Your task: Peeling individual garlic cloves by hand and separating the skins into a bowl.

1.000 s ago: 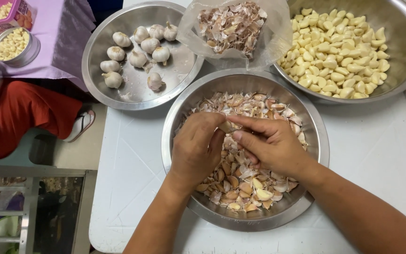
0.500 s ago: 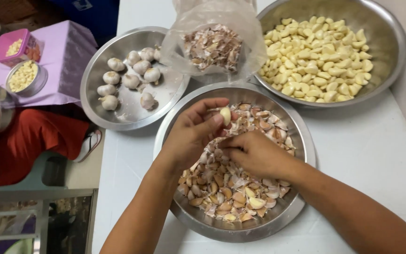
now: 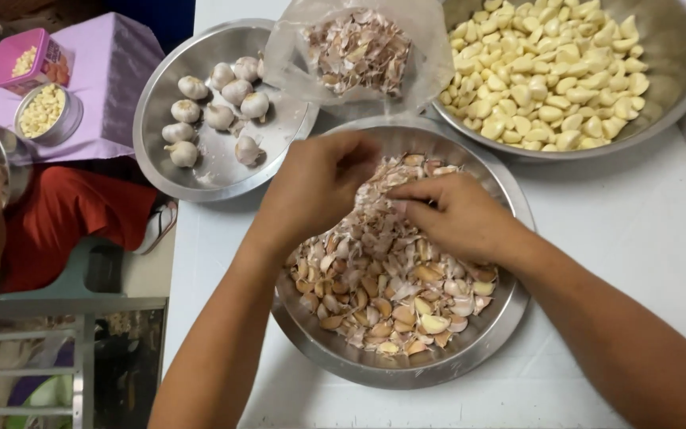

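Observation:
A steel bowl in the middle holds a heap of unpeeled garlic cloves and loose skins. My left hand hovers over the bowl's upper left part with its fingers curled in; the pale clove it held a moment ago is hidden inside them. My right hand lies on the heap, fingertips pressed together into the cloves and skins. Whether they grip one I cannot tell.
A steel bowl with whole garlic bulbs stands at upper left. A clear plastic bag of skins lies between it and a big bowl of peeled cloves. Another person in red sits left, below the white table's edge.
My left hand has closed over the peeled clove that showed at its fingertips. My right hand has dropped onto the heap. The view has moved closer.

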